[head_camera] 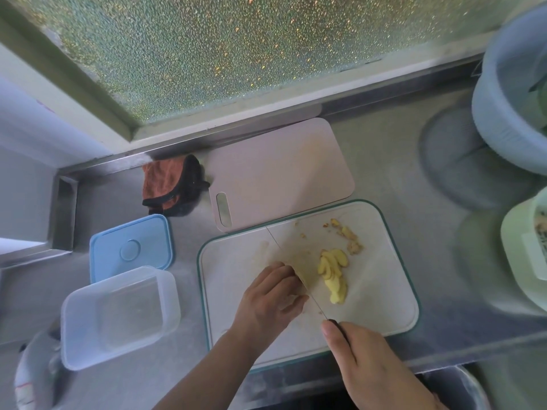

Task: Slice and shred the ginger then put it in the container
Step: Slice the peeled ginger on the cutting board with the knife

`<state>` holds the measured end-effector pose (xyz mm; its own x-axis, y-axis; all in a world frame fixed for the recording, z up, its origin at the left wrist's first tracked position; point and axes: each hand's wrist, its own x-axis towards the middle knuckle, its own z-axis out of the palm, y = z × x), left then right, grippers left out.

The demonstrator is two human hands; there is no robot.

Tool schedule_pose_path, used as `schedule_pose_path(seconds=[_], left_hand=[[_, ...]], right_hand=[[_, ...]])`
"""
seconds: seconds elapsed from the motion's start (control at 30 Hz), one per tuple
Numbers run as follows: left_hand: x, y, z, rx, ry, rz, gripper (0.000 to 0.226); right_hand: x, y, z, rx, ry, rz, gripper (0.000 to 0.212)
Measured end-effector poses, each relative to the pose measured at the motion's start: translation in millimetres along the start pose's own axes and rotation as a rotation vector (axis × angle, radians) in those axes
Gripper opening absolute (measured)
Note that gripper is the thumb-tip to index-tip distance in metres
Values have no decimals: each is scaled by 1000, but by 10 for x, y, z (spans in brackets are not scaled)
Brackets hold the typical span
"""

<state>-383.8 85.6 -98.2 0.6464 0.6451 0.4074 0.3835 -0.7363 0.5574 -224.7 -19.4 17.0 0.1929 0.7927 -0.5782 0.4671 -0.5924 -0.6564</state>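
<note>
Pale yellow ginger slices (333,275) lie in a fanned row on the white cutting board (379,291) with a green rim. Brownish ginger scraps (347,235) sit farther back on the board. My right hand (373,368) grips the dark handle of a knife (299,267), whose blade runs diagonally across the board. My left hand (270,297) presses down with curled fingers just left of the blade; whatever is under the fingers is hidden. An empty clear plastic container (118,316) stands left of the board, its blue lid (131,247) behind it.
A second pinkish cutting board (281,173) lies behind the white one. An orange and black cloth (171,184) sits at the back. A blue basin (509,93) and a green tub (527,250) stand at the right. The counter's front edge is near my wrists.
</note>
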Motion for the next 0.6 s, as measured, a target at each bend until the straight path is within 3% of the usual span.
schedule_pose_path(seconds=[0.17, 0.37, 0.47, 0.6], left_hand=[[-17, -11, 33, -21, 11, 15, 26], [-31, -58, 35, -52, -1, -10, 29], [-43, -84, 28, -60, -13, 4, 23], [-29, -80, 33, -86, 0, -14, 26]], right_hand=[[81, 73, 84, -56, 74, -100, 96], [204, 27, 103, -46, 39, -156, 65], [71, 138, 135, -181, 258, -237, 70], [229, 4, 77, -29, -8, -132, 59]])
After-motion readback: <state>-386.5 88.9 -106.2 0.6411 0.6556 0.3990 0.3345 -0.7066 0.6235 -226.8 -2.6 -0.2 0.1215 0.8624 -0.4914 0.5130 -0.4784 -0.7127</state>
